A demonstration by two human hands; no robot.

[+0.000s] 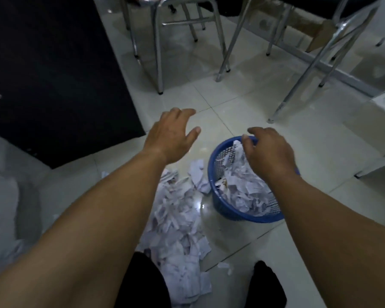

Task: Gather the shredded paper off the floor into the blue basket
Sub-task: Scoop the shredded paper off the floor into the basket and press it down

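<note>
A round blue basket (222, 203) with perforated walls stands on the pale tiled floor, right of centre, partly filled with white shredded paper. A long heap of shredded paper (178, 221) lies on the floor to its left, running down toward my knees. My right hand (269, 150) hovers over the basket's far side, fingers curled down onto the paper and rim; whether it grips anything I cannot tell. My left hand (171, 134) is held above the bare floor beyond the heap, fingers spread, holding nothing.
Metal chair and table legs (158, 63) stand on the floor beyond the hands. A large dark panel (53, 74) fills the upper left. A white unit (382, 134) sits at the right edge. My dark-clothed knees (142, 283) are at the bottom.
</note>
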